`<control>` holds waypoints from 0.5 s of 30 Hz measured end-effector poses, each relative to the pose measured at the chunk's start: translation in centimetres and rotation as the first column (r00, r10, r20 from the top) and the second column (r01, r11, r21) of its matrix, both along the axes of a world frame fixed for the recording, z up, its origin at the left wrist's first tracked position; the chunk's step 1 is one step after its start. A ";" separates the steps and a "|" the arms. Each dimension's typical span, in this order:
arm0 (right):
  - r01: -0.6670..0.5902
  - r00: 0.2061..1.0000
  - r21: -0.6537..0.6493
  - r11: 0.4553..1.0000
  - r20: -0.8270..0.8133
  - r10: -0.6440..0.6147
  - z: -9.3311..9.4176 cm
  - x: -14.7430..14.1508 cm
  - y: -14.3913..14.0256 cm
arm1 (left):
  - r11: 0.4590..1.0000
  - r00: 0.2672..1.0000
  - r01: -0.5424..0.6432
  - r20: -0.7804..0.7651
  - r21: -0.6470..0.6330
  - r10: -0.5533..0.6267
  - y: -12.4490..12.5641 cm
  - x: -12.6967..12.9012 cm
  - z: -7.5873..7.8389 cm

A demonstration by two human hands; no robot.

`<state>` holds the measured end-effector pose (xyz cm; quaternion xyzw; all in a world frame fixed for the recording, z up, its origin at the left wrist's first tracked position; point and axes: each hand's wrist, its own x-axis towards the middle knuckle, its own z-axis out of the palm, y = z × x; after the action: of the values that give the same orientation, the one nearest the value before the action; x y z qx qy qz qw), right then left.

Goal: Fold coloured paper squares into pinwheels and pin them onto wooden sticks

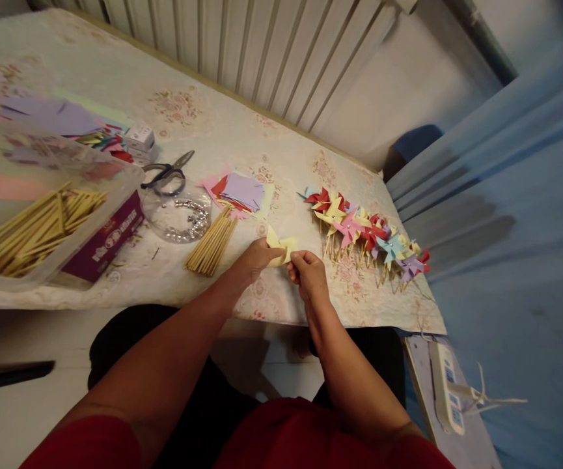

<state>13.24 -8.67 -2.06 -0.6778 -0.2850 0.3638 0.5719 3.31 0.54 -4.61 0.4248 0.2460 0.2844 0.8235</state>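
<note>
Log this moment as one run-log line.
left hand: pinching yellow paper piece | right hand: pinching same piece | nearby: stick bundle, finished pinwheels | surface: table

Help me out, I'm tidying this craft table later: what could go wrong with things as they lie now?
The finished pinwheels lie in a row that runs to the table's right edge; a nudge could push the end ones off. The left hand and right hand pinch the yellow paper close to that row, so an elbow or wrist might disturb it. The clear dish of small metal pieces sits open beside the scissors and loose sticks; knocked, it could spill.
</note>
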 end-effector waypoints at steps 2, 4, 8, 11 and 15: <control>0.007 1.000 -0.012 1.000 0.004 -0.007 -0.1 -0.1 0.0 | 1.000 0.999 0.029 0.013 0.000 -0.029 0.0 0.0 -0.2; 0.006 0.999 -0.029 1.000 0.052 -0.005 -0.2 -0.1 0.0 | 0.999 0.999 0.050 0.013 -0.005 -0.050 0.0 0.1 -0.3; 0.034 0.984 -0.042 0.999 0.177 -0.026 -0.3 -0.1 0.1 | 1.000 1.000 0.016 -0.016 -0.009 -0.016 0.1 0.0 -0.2; 0.074 0.962 -0.070 0.995 0.267 -0.053 -0.4 0.0 0.2 | 1.000 0.997 -0.013 -0.071 -0.015 0.012 0.1 -0.1 0.0; 0.093 0.926 -0.073 0.993 0.372 -0.059 -0.4 -0.1 0.2 | 1.000 0.994 -0.031 -0.104 0.000 0.031 0.1 -0.2 0.0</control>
<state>13.11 -8.46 -2.43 -0.7694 -0.3443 0.2198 0.4910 3.11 0.62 -4.65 0.4343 0.2955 0.2745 0.8055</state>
